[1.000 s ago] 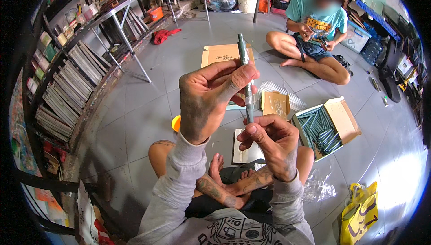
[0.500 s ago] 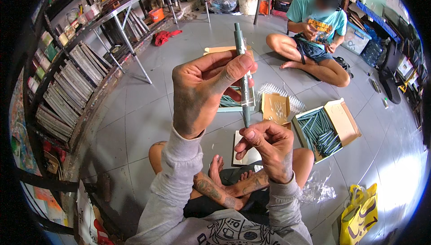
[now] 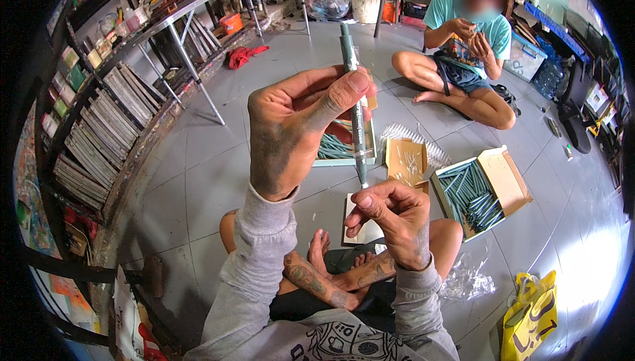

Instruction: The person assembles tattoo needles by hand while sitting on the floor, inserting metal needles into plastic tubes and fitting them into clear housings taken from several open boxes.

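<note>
A green marker pen (image 3: 354,96) is held upright in front of the person, its long axis near vertical, narrow tip end pointing down and blunt end up. The left hand (image 3: 297,129) is closed around its middle, thumb pressed on the barrel and fingers curled behind. The right hand (image 3: 393,219) sits just below, fingertips pinched together at the pen's lower tip; whether it grips a small part there cannot be told.

Behind the pen, partly hidden by the left hand, an open flat box of green pens (image 3: 340,149) lies on the floor. Just to its right is a small brown cardboard box (image 3: 405,161) with a clear plastic tray (image 3: 433,149) behind it. Further right, an open cardboard box (image 3: 483,192) holds many more green pens lying side by side. A white card (image 3: 360,229) lies on the floor below the right hand, near the person's crossed bare legs. Crumpled clear plastic (image 3: 469,281) and a yellow bag (image 3: 529,315) lie toward the right near edge of the floor.

The floor (image 3: 198,176) is grey tile. Along its left edge stand metal shelves (image 3: 106,110) filled with stacked flat goods. At the far side another person (image 3: 463,50) sits cross-legged in a teal shirt, hands raised together, well apart from the boxes.
</note>
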Demonstrator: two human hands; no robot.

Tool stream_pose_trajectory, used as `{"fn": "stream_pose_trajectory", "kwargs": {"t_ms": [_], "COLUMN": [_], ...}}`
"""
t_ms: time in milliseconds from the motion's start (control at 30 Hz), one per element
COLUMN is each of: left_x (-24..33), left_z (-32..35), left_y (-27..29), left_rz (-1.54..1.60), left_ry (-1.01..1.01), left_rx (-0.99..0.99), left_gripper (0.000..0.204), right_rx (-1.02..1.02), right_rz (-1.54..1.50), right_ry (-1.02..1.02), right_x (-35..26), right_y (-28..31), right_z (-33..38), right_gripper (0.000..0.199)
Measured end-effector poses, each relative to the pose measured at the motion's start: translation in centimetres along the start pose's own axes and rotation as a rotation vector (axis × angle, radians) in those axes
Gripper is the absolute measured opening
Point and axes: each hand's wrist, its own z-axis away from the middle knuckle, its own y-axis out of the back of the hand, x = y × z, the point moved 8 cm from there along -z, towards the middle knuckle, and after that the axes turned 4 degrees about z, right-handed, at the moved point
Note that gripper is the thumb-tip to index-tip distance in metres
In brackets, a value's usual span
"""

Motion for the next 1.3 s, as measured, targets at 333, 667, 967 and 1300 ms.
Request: {"fn": "stream_pose_trajectory", "kwargs": {"t_ms": [333,667,967,1300], "left_x": [-0.2,-1.0,-2.1,-3.3], "left_z": [0.2,0.1,-0.3,-0.3], "left_y": [-0.4,-0.3,-0.5,0.1], "left_rz": [0.008,0.044,0.073,0.126], "left_ry": [0.021,0.099,0.164,0.246], "left_rx": [-0.023,-0.026,-0.084,-0.078], "left_gripper": [0.034,0.035,0.039,0.042], "right_rx": [-0.003,0.138,-0.068,-0.113], "right_rz": [0.027,0.285,0.866,0.841], "right_ry": [0.019,0.535,0.887,0.831], "right_x": [-0.3,-5.4,-12.2,-12.5], "right_y": [0.0,1.6,-2.0,-2.2], "right_z": [-0.2,-1.2,-2.9,-4.7], "right_gripper": [0.020,0.052,0.037,0.019]}}
